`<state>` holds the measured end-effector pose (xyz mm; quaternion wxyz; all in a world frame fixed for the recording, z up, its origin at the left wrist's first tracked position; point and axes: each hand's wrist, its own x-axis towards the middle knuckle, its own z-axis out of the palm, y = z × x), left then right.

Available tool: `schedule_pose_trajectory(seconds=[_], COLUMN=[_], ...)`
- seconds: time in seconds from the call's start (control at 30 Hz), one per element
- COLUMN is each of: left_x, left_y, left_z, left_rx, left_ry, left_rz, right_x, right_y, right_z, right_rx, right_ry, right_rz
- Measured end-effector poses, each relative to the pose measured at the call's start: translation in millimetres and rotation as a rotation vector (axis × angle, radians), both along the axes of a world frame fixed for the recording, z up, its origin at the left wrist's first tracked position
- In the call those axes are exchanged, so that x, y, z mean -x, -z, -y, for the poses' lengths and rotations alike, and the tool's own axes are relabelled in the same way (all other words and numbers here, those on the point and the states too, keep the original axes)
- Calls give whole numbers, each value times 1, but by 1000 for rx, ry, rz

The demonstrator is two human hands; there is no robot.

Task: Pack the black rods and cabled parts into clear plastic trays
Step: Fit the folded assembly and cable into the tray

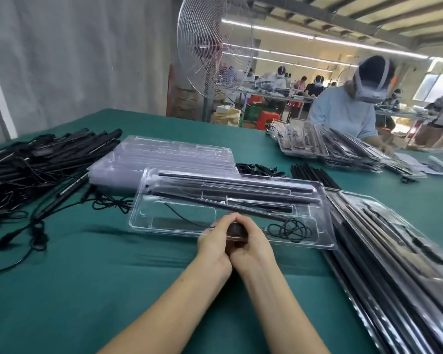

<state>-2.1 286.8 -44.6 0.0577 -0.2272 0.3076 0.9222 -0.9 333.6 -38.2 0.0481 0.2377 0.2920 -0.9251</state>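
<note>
Currently both hands meet at the near edge of the clear tray [143, 218], which lies flat mid-table on the green cloth [87, 290]. Left hand [212, 242] and right hand [252, 247] are pressed side by side, fingers curled round a small dark part [237, 229] held between them. Most of the part is hidden, so its shape is unclear.

Black rods [228, 186] lie lengthwise in the tray's far channels. One more rod lies slanted across them, running down toward the right. Coiled cable [292, 231] sits in the near right pocket, and a thin lead crosses the tray floor toward the hands.

Stack of empty trays [169, 154] sits just behind the tray on the left. Pile of cabled rods [36, 159] is far left, with wires trailing toward the near edge. Small black clips [258, 169] and loose rods [312, 175] lie beyond the tray on the right. Stack of packed trays [384, 238] is on the right; the tray's right end overlaps it.

Another person [343, 113] is across the table behind more filled trays [304, 141]. Fan [212, 47] stands behind the table.
</note>
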Motion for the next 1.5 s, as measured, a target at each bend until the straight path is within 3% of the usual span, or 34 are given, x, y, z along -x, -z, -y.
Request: schedule_pose_trajectory(seconds=[0.43, 0.83, 1.1, 1.3, 1.5], left_x=[1, 2, 1, 0, 8], left_y=[3, 6, 8, 6, 9], left_z=[24, 23, 26, 25, 35], left_rx=[-28, -4, -103, 3, -26], left_ry=[182, 161, 183, 180, 137], left_rz=[-64, -61, -95, -161, -117], right_x=[-2, -8, -9, -10, -12], right_y=[10, 5, 1, -2, 3], right_z=[7, 12, 13, 9, 17], right_rx=[-20, -93, -128, -142, -137], right_ry=[47, 140, 112, 127, 49], right_rz=[-14, 21, -52, -85, -91])
